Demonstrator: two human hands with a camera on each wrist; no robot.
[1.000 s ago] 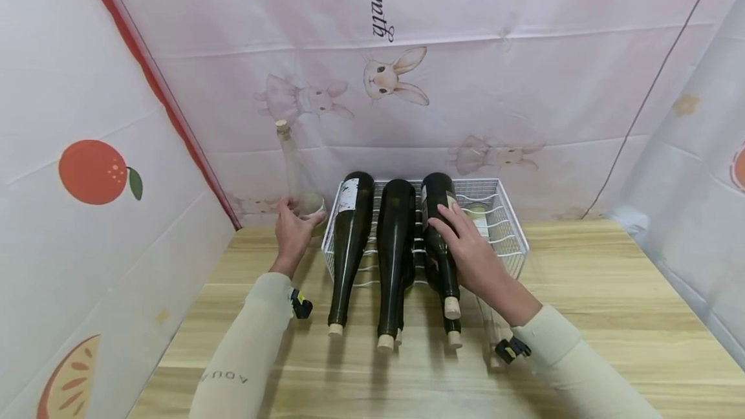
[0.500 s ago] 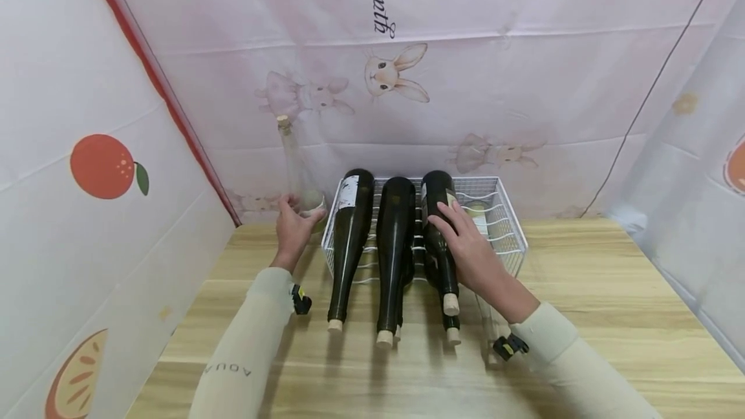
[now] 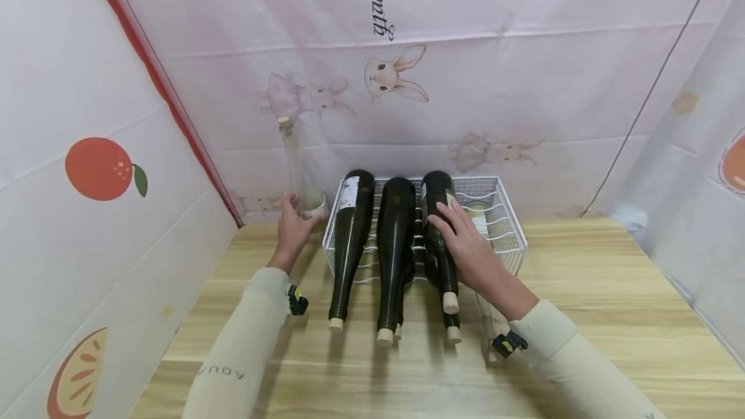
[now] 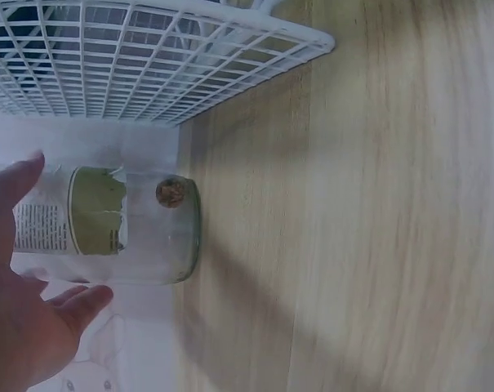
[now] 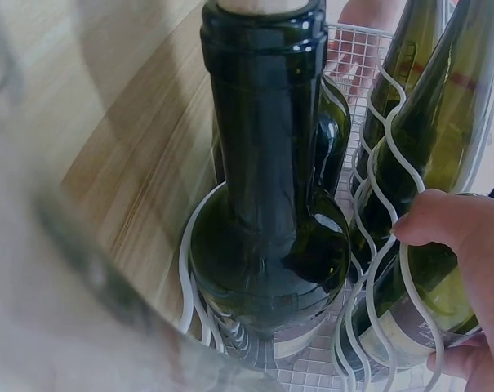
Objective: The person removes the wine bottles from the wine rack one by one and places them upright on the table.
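Note:
My left hand (image 3: 293, 228) holds a clear corked glass bottle (image 3: 299, 167) low on its body, thumb and fingers on opposite sides. The bottle stands upright at the left of the white wire basket (image 3: 512, 228). In the left wrist view, its torn green-and-white label (image 4: 98, 211) shows, with a small brown round spot near the base. My right hand (image 3: 474, 254) grips a dark green corked wine bottle (image 3: 433, 189) lying neck-forward on the basket's right part, thumb on one side and fingers over its label. Much of that bottle's right side is hidden by the hand.
Two more dark wine bottles lie on top, a left one (image 3: 353, 231) and a middle one (image 3: 396, 231). Further bottles lie below, including a clear one (image 3: 477, 215) at right. The basket sits on a wooden table (image 3: 593, 315) against a pink curtain (image 3: 524, 83).

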